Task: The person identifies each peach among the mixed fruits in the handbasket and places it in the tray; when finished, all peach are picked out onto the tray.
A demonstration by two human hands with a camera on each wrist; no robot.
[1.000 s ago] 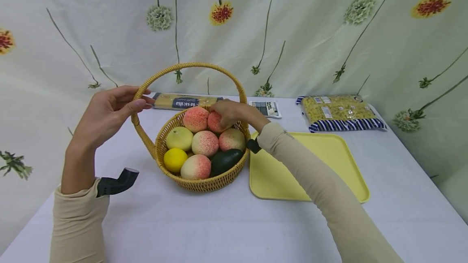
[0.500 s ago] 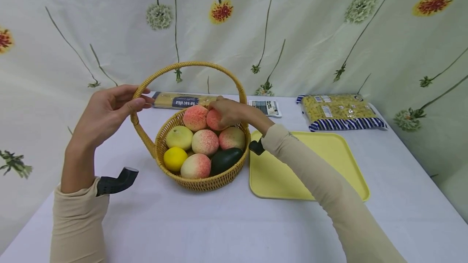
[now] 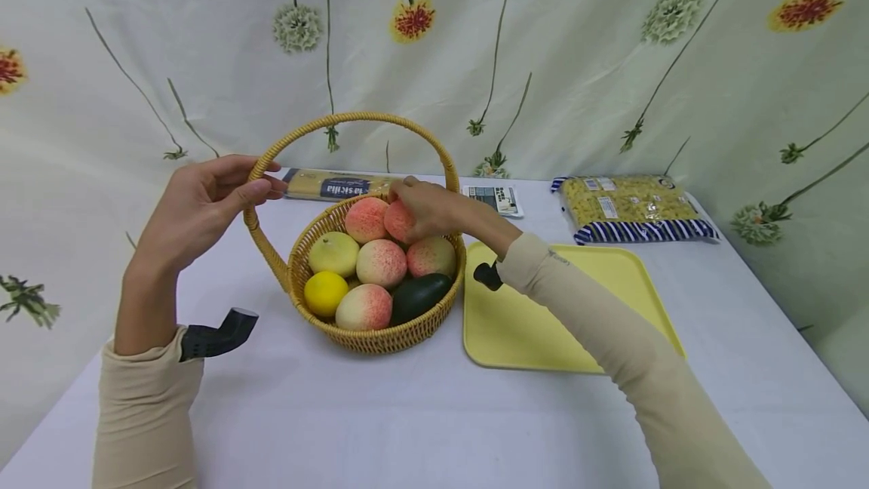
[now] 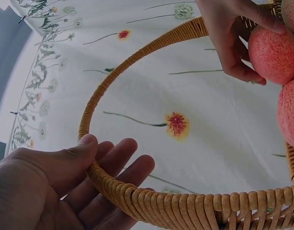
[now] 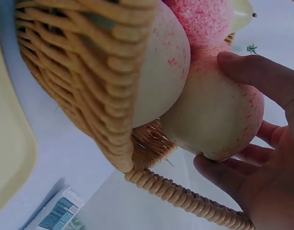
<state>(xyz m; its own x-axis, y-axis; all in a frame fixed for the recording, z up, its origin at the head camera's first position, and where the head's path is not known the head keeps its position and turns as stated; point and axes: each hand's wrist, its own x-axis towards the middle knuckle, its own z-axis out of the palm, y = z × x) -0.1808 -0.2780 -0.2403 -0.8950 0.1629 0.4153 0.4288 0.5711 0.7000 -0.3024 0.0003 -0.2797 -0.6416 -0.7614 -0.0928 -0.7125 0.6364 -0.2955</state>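
A wicker basket (image 3: 376, 340) of fruit stands on the table. My left hand (image 3: 197, 206) holds the left side of its tall handle (image 3: 356, 118), thumb on one side and fingers on the other. My right hand (image 3: 431, 210) grips a pink peach (image 5: 216, 108) at the basket's back, thumb on one side and fingers round the other. Also in the basket are a second pink peach (image 3: 367, 219), several paler peaches (image 3: 382, 262), a yellow lemon (image 3: 325, 293), a pale yellow-green round fruit (image 3: 333, 253) and a dark green oval fruit (image 3: 420, 298). Part of the held peach is hidden behind my hand.
A yellow tray (image 3: 529, 330) lies right of the basket, partly under my right forearm. Behind the basket are a long pasta pack (image 3: 308, 184) and a small printed packet (image 3: 501, 201). A larger pasta bag (image 3: 624, 206) lies at the back right, before a floral cloth (image 3: 577, 59).
My right wrist and forearm have swung slightly to the right, with the hand still on the peach. The neighbouring pink peach has shifted a little rightward. My left hand stays on the handle.
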